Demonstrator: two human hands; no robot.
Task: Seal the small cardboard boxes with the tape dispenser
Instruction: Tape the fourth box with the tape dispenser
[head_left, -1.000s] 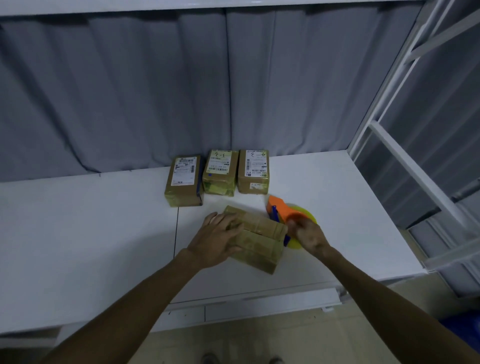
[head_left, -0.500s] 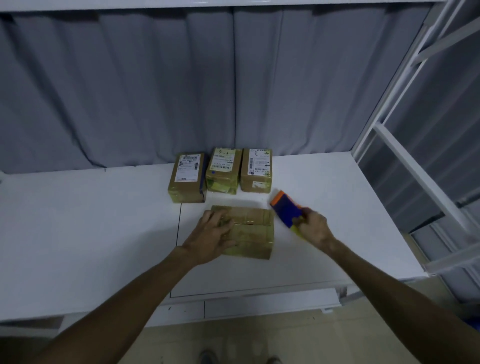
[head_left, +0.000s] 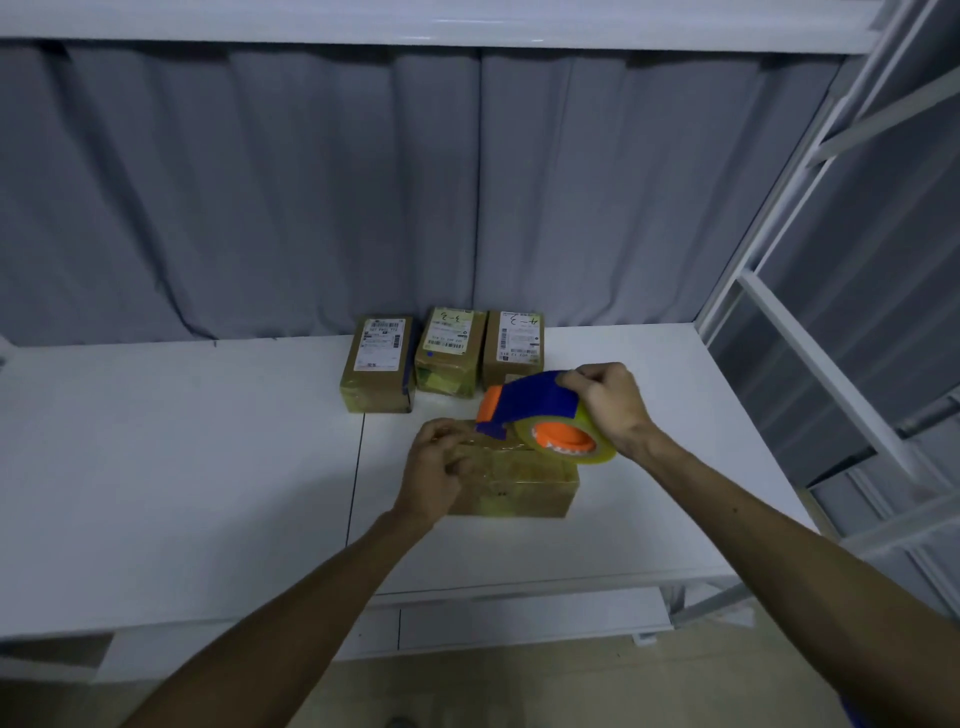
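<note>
My right hand (head_left: 608, 402) grips the blue and orange tape dispenser (head_left: 530, 402), fingers wrapped round its back, and holds it over the far edge of the small cardboard box (head_left: 519, 486) with its nose toward 9 o'clock. My left hand (head_left: 434, 465) holds the box's 9 o'clock end, fingers curled on top, just beside that nose. The box lies on the white table (head_left: 182, 467). Three labelled boxes (head_left: 449, 351) sit in a row at its 11 o'clock.

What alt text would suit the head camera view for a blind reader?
A person's right hand holds a blue and orange tape dispenser over a small cardboard box on a white table, while the left hand holds the box's left end. Three labelled boxes sit in a row behind.
</note>
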